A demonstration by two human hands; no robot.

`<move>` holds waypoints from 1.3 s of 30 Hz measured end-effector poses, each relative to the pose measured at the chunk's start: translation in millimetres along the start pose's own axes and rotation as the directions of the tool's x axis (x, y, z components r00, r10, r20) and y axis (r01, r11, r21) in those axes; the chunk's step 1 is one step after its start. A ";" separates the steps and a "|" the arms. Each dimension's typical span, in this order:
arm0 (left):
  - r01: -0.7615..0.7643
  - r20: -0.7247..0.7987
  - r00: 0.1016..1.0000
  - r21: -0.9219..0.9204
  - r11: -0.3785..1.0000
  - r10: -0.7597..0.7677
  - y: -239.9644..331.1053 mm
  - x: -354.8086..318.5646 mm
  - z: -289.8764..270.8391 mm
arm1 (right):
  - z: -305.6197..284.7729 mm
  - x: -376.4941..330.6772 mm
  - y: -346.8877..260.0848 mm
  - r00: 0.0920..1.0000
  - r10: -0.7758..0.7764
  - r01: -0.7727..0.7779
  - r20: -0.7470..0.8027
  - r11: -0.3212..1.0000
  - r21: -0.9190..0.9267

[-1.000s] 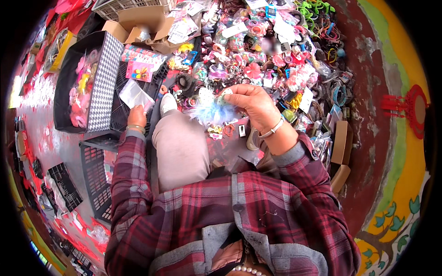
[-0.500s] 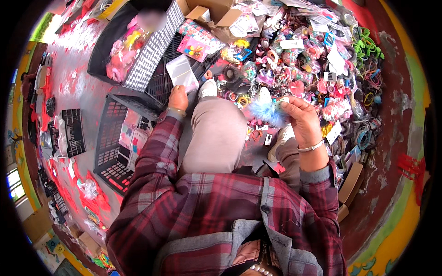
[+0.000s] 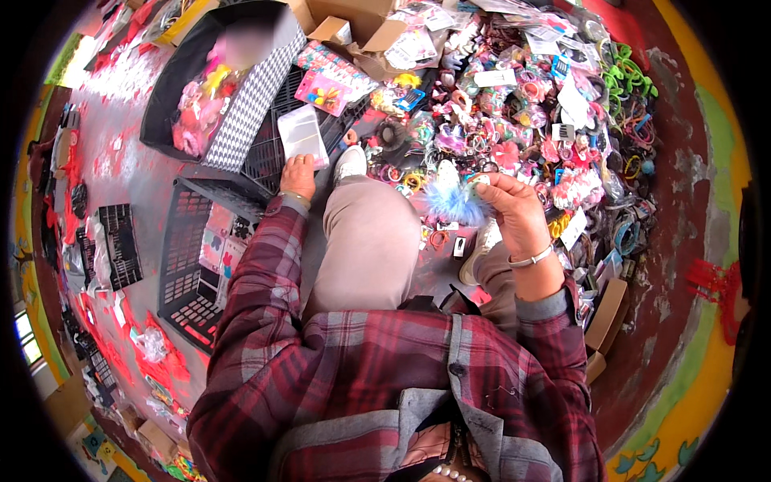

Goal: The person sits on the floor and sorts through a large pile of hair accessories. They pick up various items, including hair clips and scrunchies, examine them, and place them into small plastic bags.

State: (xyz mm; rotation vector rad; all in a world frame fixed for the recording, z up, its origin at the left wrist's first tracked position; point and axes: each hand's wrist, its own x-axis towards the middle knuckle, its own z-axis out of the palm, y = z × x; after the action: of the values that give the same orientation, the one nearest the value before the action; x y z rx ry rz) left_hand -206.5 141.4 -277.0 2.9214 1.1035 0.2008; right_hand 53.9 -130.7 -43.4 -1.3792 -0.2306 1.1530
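Observation:
My right hand (image 3: 514, 210) is raised over my knee and grips a fluffy light-blue pompom accessory (image 3: 458, 201) between thumb and fingers. My left hand (image 3: 298, 176) reaches out to the left and rests on a clear plastic packet (image 3: 302, 135) lying on a black plastic crate (image 3: 273, 153). My legs in beige trousers (image 3: 361, 241) stretch forward between both hands, ending in white shoes. A big heap of colourful hair ties, clips and packaged trinkets (image 3: 514, 104) covers the floor just beyond my right hand.
A black tray with a chequered side (image 3: 233, 104) holds pink items at the upper left. Another black crate (image 3: 193, 257) with small cards lies left of my leg. Cardboard boxes (image 3: 353, 24) stand at the top, and one (image 3: 606, 313) at the right. Black comb cards (image 3: 120, 241) lie on the red-and-white floor.
The view has swung leftward and down, so the heap sits further right. My right hand still holds the blue pompom; my left hand has stayed at the clear packet on the crate.

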 end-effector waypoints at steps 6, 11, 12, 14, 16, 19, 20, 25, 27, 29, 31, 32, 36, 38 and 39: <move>0.013 -0.038 0.999 0.010 1.000 -0.013 -8.1 24.7 -9.3 | -2.9 3.3 2.1 0.999 0.036 -0.036 0.020 0.999 -0.017; 0.012 -0.006 1.000 0.046 0.999 -0.012 -18.7 32.9 -11.2 | 0.3 0.3 -1.5 0.998 0.036 -0.037 0.043 0.999 0.010; 0.042 0.030 0.999 0.051 0.998 -0.044 -18.1 33.8 -11.9 | 0.3 -0.2 -2.1 0.998 0.041 -0.041 0.038 0.999 0.010; 0.106 0.114 0.987 0.046 0.993 -0.110 -14.7 34.4 -17.5 | 0.3 0.1 -2.2 0.998 0.040 -0.040 0.043 0.999 0.003; 0.175 0.210 0.962 0.029 0.984 -0.177 -5.4 34.3 -25.9 | 1.9 -1.0 -3.2 0.998 0.043 -0.043 0.047 0.999 -0.001; 0.153 0.254 0.957 -0.039 0.987 -0.138 -14.1 26.3 -14.9 | 6.4 -3.4 -5.6 0.997 0.039 -0.039 0.063 0.999 -0.001; 0.143 0.253 0.960 -0.074 0.987 -0.120 -16.2 24.8 -12.9 | 4.3 -3.3 -3.9 0.998 0.026 -0.026 0.062 1.000 -0.001; 0.155 0.256 0.960 -0.141 0.978 -0.115 -25.6 11.7 -2.1 | 4.6 -5.2 -5.5 0.998 0.020 -0.020 0.057 1.000 -0.004; 0.152 0.263 0.958 -0.137 0.979 -0.112 -21.5 8.1 -5.3 | 4.7 -4.9 -4.5 0.998 0.014 -0.014 0.061 1.000 -0.001; 0.111 0.184 0.979 -0.103 0.988 -0.091 -18.4 6.8 -7.8 | 4.3 -4.4 -3.9 0.998 0.011 -0.011 0.067 1.000 -0.007; 0.098 0.066 0.993 -0.056 0.994 -0.094 -14.5 5.1 -12.6 | 3.8 -4.6 -3.3 0.998 0.003 -0.002 0.060 1.000 -0.013; 0.108 -0.013 0.994 -0.027 0.994 -0.109 -10.4 4.0 -22.7 | 3.7 -4.4 -2.7 0.998 -0.001 0.002 0.058 1.000 -0.017; 0.112 -0.248 0.962 -0.036 0.993 -0.117 -17.4 4.4 -16.5 | 3.5 -4.1 -2.1 0.998 0.007 -0.005 0.065 1.000 -0.027; 0.161 -0.165 0.975 0.051 0.986 -0.150 -16.9 9.4 -18.8 | 3.9 -5.2 -3.2 0.998 0.013 -0.011 0.064 0.999 -0.034; 0.178 -0.124 0.978 0.095 0.979 -0.166 -14.6 14.5 -26.0 | 3.2 -5.4 -3.6 0.998 0.007 -0.005 0.065 0.999 -0.041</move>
State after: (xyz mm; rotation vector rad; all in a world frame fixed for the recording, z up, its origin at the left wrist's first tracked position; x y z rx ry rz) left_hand -208.5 161.1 -250.4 2.9149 1.4191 0.3222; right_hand 50.8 -131.8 -36.9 -1.3805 -0.2985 1.2052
